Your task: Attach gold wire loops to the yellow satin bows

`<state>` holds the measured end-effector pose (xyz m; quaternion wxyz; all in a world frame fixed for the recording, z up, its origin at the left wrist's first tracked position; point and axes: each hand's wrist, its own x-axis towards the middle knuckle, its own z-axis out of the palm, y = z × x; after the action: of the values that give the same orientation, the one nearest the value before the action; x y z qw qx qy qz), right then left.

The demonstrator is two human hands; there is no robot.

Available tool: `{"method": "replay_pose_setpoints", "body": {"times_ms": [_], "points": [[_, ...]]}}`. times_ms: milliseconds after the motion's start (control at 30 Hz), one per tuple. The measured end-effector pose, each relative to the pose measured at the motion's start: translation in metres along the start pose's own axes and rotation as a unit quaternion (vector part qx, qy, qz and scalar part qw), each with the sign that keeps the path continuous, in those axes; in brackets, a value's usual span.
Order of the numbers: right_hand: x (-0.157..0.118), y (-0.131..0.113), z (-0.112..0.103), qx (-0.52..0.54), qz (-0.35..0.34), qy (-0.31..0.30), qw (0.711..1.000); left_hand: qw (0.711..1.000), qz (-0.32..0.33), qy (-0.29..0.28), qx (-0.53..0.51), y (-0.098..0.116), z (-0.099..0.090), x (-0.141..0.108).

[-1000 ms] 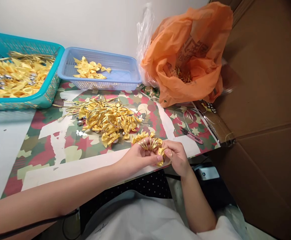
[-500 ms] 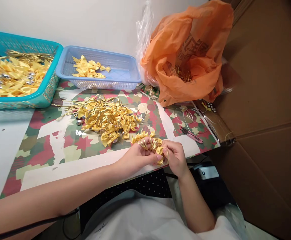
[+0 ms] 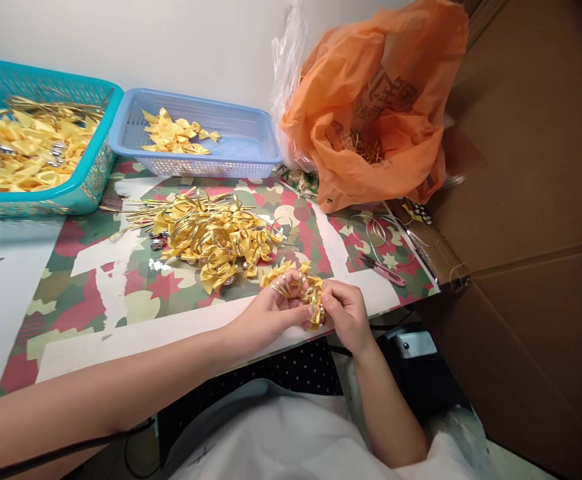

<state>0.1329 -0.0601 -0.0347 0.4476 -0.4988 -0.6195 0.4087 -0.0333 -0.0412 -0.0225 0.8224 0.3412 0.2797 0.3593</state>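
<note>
Near the table's front edge, my left hand is curled round a bunch of yellow ribbon bows with looped gold wire ties. Several gold loops circle its fingers. My right hand pinches the right side of the same bunch, where small silvery bells show; its fingertips are partly hidden. Just beyond my hands lies a heap of yellow bows with gold ties, a few silvery bells at its left side.
A teal basket of bows and bells stands at the left, beside a blue basket with fewer bows. An orange plastic bag sits at the back. Pink-handled thread snips lie right of my hands; a cardboard box borders the right.
My fingers have shifted slightly on the bunch, and my left thumb has drawn back a little to the left. The bells show more clearly now. The view has moved slightly.
</note>
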Motion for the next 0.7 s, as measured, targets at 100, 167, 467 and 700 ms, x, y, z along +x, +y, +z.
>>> {"method": "replay_pose_setpoints", "body": {"times_ms": [100, 167, 467, 700], "points": [[0.000, 0.001, 0.000, 0.006, 0.003, 0.003, 1.000, 1.000, 0.005, -0.004, 0.009, 0.002, 0.001, 0.000], [0.000, 0.001, 0.001, 0.006, 0.003, 0.004, 1.000, 1.000, 0.000, -0.002, 0.012, 0.003, 0.002, 0.000], [-0.003, 0.003, -0.003, 0.067, 0.000, 0.081, 0.994, 0.999, -0.010, 0.014, 0.037, 0.005, 0.005, 0.001], [-0.004, -0.015, -0.011, -0.233, -0.062, 0.110, 0.964, 1.000, 0.003, 0.002, 0.008, 0.001, -0.001, 0.001]]}}
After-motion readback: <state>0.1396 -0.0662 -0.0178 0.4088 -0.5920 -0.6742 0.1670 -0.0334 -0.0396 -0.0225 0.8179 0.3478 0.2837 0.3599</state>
